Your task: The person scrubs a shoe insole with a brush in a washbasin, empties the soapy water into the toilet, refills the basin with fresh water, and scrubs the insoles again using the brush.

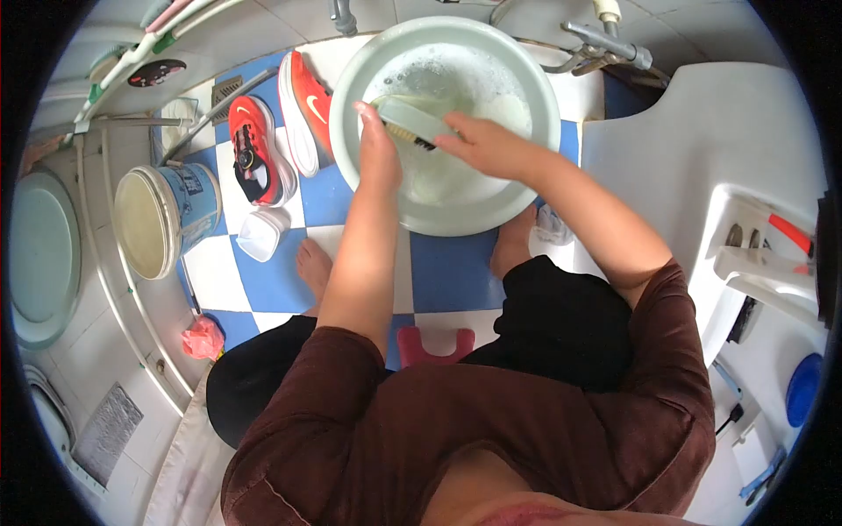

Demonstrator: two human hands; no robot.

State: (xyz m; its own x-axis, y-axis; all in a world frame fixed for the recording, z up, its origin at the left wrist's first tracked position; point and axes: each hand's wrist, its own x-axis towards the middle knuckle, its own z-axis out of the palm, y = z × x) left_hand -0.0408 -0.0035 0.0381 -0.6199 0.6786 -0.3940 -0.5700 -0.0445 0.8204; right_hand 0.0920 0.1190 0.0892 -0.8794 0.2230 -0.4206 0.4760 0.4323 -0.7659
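Over a large pale green basin [447, 219] of sudsy water, my right hand [481, 145] is closed on the end of a scrub brush [412, 118]. The brush has a pale back, and its bristles face down and toward me. My left hand [379, 149] is upright at the basin's left side, by the brush's other end, with its fingertips up; whether it grips anything is hard to see. White foam [509, 110] floats on the water. Left of the basin stand two red-orange shoes, one upright [254, 153] and one on its side [307, 105].
A blue and white bucket [189, 202] stands left, near a small white container [261, 232]. A white sink unit [640, 131] is at right. Taps [605, 39] reach over the basin's far right. A pink stool [434, 346] is below me.
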